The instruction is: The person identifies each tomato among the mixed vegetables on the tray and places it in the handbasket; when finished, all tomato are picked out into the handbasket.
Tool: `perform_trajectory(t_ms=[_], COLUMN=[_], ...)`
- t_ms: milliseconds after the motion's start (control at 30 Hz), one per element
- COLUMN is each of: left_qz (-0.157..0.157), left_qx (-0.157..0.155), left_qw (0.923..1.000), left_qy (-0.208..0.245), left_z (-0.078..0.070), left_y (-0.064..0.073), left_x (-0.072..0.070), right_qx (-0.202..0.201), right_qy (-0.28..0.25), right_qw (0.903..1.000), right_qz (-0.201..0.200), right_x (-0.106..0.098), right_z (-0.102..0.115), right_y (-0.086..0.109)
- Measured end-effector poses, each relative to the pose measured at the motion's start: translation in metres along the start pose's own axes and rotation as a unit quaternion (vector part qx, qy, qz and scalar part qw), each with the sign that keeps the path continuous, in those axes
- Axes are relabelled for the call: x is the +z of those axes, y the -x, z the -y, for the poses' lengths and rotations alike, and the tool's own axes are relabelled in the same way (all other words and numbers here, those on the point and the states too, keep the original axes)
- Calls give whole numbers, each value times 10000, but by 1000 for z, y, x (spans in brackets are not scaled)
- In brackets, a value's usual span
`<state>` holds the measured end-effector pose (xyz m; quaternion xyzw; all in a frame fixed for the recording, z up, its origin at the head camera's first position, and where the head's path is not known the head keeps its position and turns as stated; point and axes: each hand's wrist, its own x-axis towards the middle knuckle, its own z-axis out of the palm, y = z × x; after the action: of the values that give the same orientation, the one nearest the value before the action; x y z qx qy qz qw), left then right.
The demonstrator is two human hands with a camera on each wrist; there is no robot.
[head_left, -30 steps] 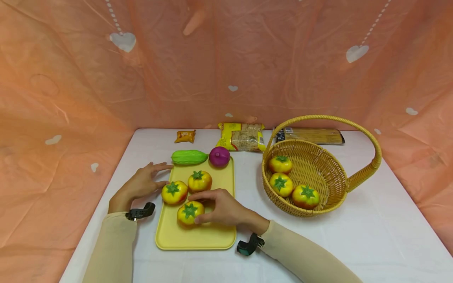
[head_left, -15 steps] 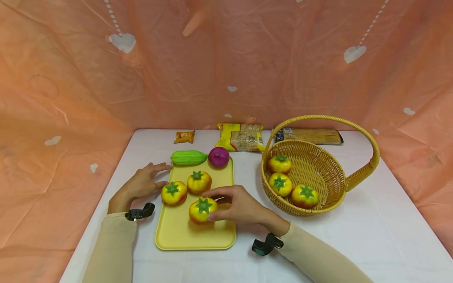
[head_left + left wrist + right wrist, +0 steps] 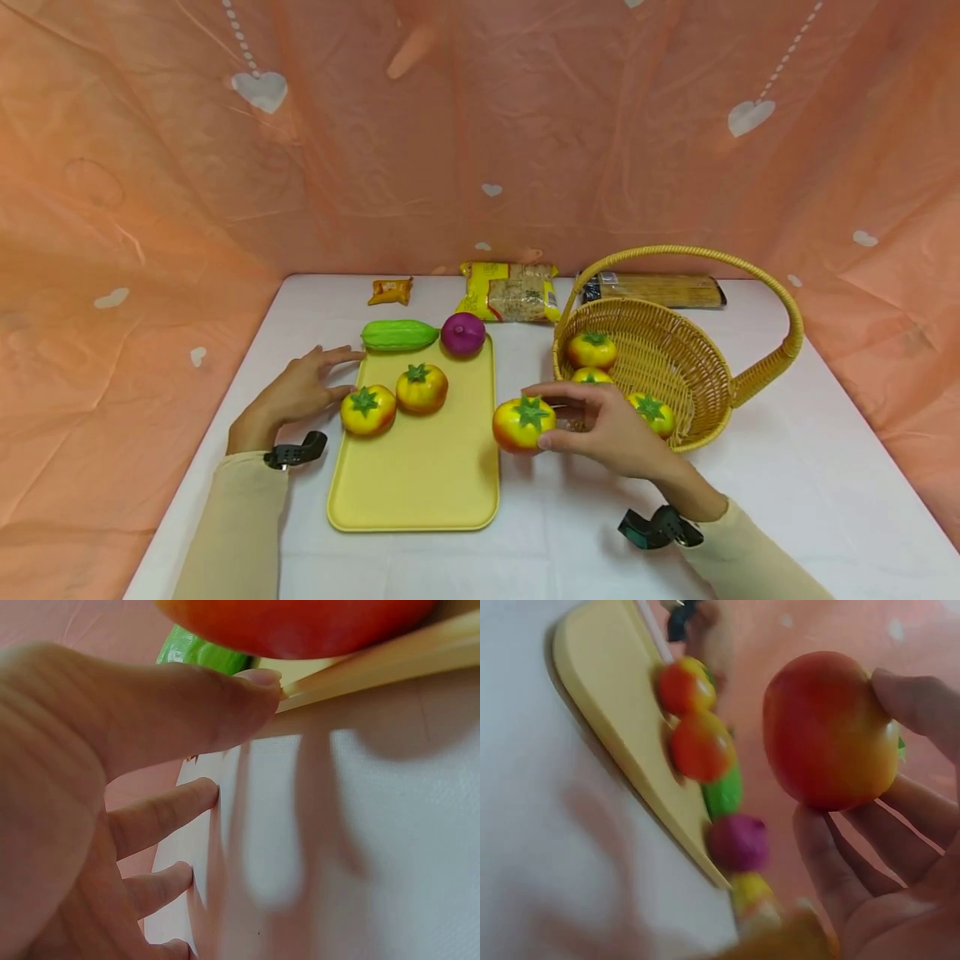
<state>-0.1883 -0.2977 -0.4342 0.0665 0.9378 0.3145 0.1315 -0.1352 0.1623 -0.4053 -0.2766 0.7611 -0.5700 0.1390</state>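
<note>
My right hand pinches a yellow-red toy tomato between thumb and fingers. It is held up in the gap between the yellow tray and the wicker basket. The right wrist view shows the held tomato from its red underside. My left hand rests at the tray's left edge with fingers spread. Its thumb touches the tray rim in the left wrist view. Two tomatoes, a left one and a right one, lie on the tray. Three more are in the basket, partly hidden by my right hand.
A green ridged gourd and a purple onion lie at the tray's far end. Behind are a small orange packet, a yellow-and-clear bag and a long pack of noodles. The basket's tall handle arches over it.
My right hand has lifted the tomato off the tray and carried it right, past the tray's edge towards the basket. The left hand has stayed in place.
</note>
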Motion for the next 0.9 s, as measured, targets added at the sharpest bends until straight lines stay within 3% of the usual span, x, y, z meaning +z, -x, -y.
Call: perform_trajectory(t_ms=[433, 733, 900], left_qz=[3, 9, 17], left_qx=[15, -23, -65], left_qw=[10000, 10000, 10000], left_qy=[-60, -45, -12], left_z=[0, 0, -1], left_y=[1, 1, 1], left_x=[0, 1, 0], right_qx=[300, 352, 397], right_qy=[520, 1348, 1927], right_qw=[9928, 9839, 9732], right_qz=[-1036, -1122, -1187], right_x=[-57, -75, -78], right_z=[8, 6, 2], right_y=[51, 65, 65])
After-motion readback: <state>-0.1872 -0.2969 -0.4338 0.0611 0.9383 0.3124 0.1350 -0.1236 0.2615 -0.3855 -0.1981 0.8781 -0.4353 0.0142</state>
